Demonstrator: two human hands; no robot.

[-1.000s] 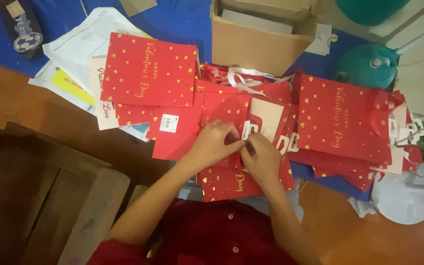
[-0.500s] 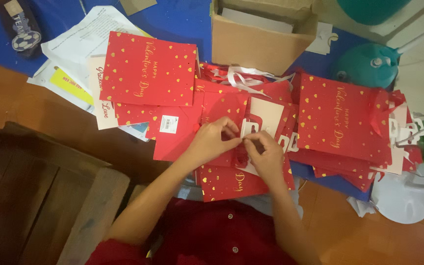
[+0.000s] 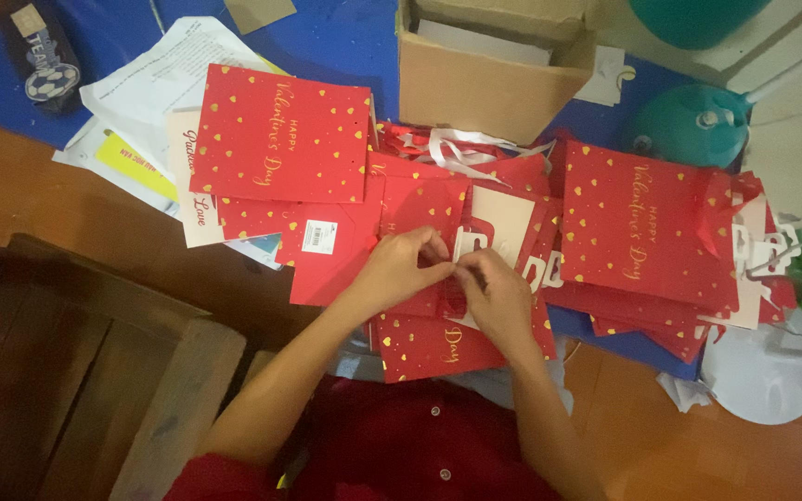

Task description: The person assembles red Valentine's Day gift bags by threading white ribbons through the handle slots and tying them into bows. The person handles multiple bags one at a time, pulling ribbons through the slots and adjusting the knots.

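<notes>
Head view, left hand: fingers pinched together on a small red ribbon at the top edge of the red gift bag; the grip looks set to keep the ribbon taut against the bag.

Head view, right hand: fingers curled and pressed onto the same ribbon from the other side, fingertips almost touching those of the left hand.

Head view, red gift bag: lies flat on the pile directly in front of the person, partly hidden under both hands; red with small gold hearts and gold script, lower edge toward the person.

Head view, left stack: flat red bags of the same pattern, top one face up, laid to the left of the hands, apart from the bag in hand.

Head view, right stack: more such bags, fanned, with white hanger tabs showing at their right edge.

Head view, white label: small rectangular barcode sticker on a plain red bag face, just left of the left hand.

Head view, cardboard box: brown, open, at the far side beyond the pile.

Head view, papers: white sheets and a yellow slip, half under the left stack.

Head view, blue mat: covers the floor under the far part of the pile.

Head view, wooden crate: dark slats, at the person's left.
</notes>
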